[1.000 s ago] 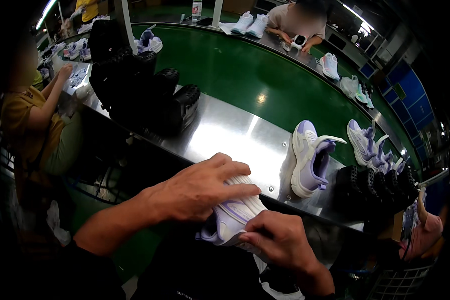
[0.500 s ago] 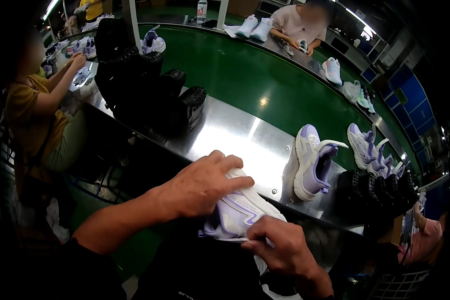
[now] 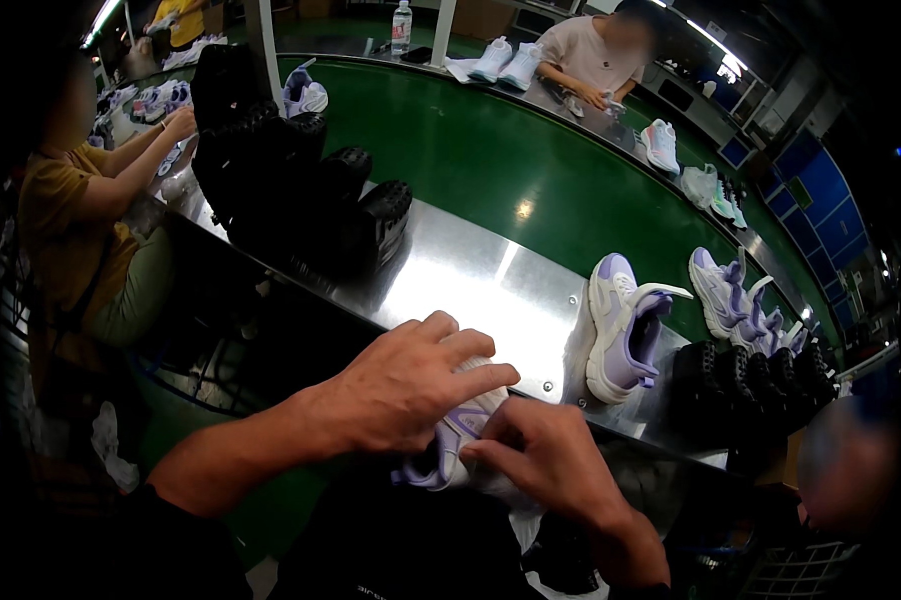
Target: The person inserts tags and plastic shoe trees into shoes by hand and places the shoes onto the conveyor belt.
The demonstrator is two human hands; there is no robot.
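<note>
Low over my lap and in front of the steel ledge is a white and lavender sneaker (image 3: 455,446), partly covered by both hands. My left hand (image 3: 406,385) lies across it from above, fingers curled around its far side. My right hand (image 3: 551,455) has bent fingers and thumb pressed together against the sneaker's near right side; exactly which part they pinch is hidden. On the ledge, to the right of my hands, a similar sneaker (image 3: 611,345) stands with its pale tongue pulled up.
The steel ledge (image 3: 471,270) borders a green conveyor belt (image 3: 441,150). Black shoes (image 3: 271,170) are piled at left, with more black shoes (image 3: 716,385) at right beside lavender sneakers (image 3: 719,295). One person (image 3: 86,220) sits at left, another (image 3: 596,60) across the belt.
My right hand has moved up and left, closer to my left hand. The sneaker has turned, showing less of its side and sole. A blurred person has come in at the right edge.
</note>
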